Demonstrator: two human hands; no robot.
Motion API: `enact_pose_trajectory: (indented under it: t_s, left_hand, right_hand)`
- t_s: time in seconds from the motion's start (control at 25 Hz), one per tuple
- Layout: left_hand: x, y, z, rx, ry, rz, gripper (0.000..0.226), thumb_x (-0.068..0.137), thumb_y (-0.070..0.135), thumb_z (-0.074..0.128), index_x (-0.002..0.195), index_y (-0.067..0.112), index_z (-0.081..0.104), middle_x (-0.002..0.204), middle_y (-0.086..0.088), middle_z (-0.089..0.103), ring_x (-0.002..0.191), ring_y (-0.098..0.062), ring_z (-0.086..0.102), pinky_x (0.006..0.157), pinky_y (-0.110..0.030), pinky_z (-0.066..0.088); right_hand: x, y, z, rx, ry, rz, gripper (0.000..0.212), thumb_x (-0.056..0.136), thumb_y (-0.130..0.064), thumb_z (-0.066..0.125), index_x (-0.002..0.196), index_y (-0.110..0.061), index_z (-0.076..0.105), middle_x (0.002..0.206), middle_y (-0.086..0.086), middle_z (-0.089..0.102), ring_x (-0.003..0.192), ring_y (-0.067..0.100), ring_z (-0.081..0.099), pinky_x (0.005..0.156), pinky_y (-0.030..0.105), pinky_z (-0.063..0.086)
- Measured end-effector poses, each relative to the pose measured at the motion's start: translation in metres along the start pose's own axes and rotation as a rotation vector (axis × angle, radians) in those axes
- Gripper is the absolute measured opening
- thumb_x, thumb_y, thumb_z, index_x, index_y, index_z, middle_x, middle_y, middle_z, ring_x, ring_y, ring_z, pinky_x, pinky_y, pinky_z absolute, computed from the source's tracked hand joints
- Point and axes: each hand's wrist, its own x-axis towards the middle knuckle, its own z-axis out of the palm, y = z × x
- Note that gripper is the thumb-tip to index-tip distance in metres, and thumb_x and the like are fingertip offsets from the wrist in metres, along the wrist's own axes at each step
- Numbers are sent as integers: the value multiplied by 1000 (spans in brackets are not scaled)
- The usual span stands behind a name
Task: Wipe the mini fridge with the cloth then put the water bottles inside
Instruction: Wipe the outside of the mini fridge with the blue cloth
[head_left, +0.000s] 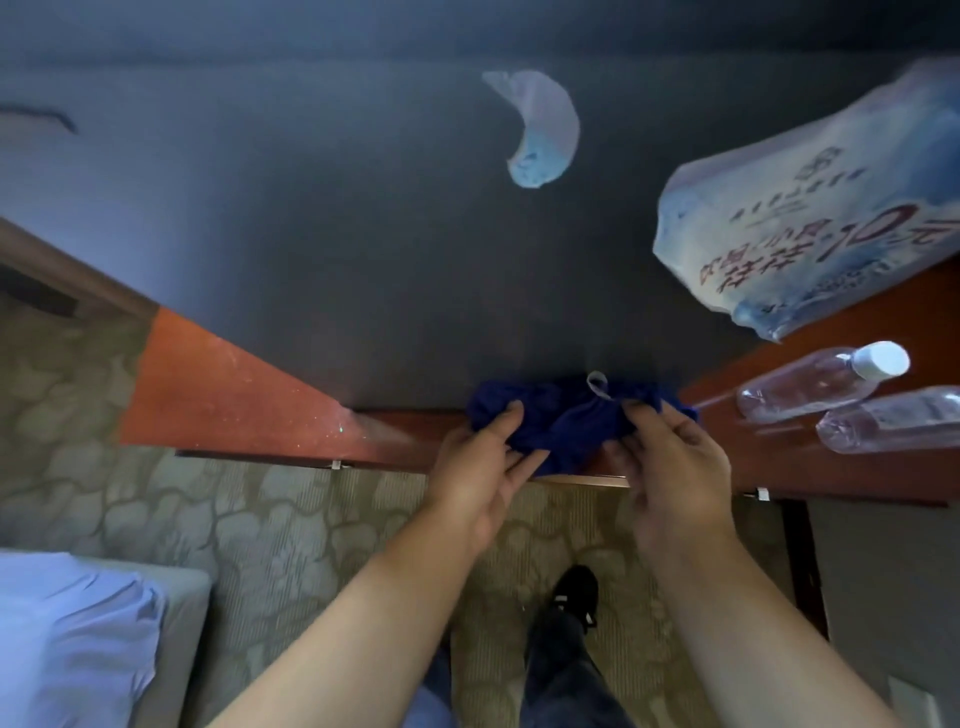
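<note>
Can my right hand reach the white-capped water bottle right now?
Probably yes: the bottle lies on its side just right of the right hand, nothing between them. But that hand pinches the blue cloth, so it would have to let go first.

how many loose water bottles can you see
2. One bottle lies on the wooden ledge at right; the second bottle lies beside it, cut off by the frame. The wrapped pack behind may hide more.

Dark blue cloth (566, 421), reddish-brown wooden ledge (234, 384), clear bottles (810, 384) with white cap, beige scale-patterned carpet (249, 504), black shoe (574, 592)
</note>
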Motion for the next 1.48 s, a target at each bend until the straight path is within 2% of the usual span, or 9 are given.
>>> enact_pose_trajectory:
  t_s: [0.2,0.4,0.6,0.72,0.88,0.96,1.12,1.28,1.48]
  left_hand:
    - [-20,48,-40,20,-18,67,22,99,13,65,119,4,67,103,-14,80,92,-21,78,76,-32,65]
    - [-12,93,-104,21,85,204,28,102,14,57,126,1,63,115,-21,75,92,-23,79,68,-28,65]
    - [-9,121,-142,111,151,339,18,103,17,57,110,7,70,106,-15,80,87,-19,80,68,-27,65]
    - [-4,112,-136,86,148,319,18,104,18,56,110,8,69,111,-17,78,90,-21,79,80,-30,64]
    - [5,72,-86,85,147,167,15,103,12,57,114,6,65,118,-20,72,96,-25,74,70,-30,65]
    - [12,44,-50,147,107,93,21,102,10,61,121,5,64,120,-17,72,105,-26,71,77,-33,64]
    - [40,-18,10,222,28,-7,29,100,14,65,128,7,62,129,-13,69,115,-26,68,89,-38,61]
    - [65,-59,32,224,44,-41,30,99,17,68,127,8,62,132,-11,67,115,-26,68,94,-42,61]
    - [63,-69,28,178,82,27,11,101,16,65,111,13,67,122,-10,72,109,-24,70,92,-39,60]
  right_hand:
    - [-38,21,49,1,-80,16,12,92,-5,70,103,-2,74,101,13,76,88,21,72,79,35,60]
    - [-57,76,116,-12,-126,162,8,88,-1,73,86,-8,71,95,17,75,81,22,72,63,28,59]
    - [-63,106,153,-3,-209,304,19,86,1,76,76,-12,66,89,11,72,73,20,69,63,28,59]
    - [-60,99,140,-15,-226,275,13,85,0,77,82,-10,69,90,11,73,75,19,70,65,29,60]
    - [-32,66,88,55,-81,234,16,85,1,76,97,-7,70,91,11,75,72,17,70,58,23,58]
    - [-9,45,54,43,15,205,20,87,0,74,105,-6,69,97,11,75,77,17,73,61,24,60]
    - [37,20,-8,50,103,136,10,95,-3,64,100,-11,68,98,10,76,68,9,75,56,22,58]
    - [67,17,-37,-6,54,118,27,101,-11,55,125,-15,67,116,6,73,101,16,70,75,26,58]
    - [70,30,-36,-39,-20,234,33,103,-19,47,133,-21,61,121,6,71,109,23,67,79,32,56]
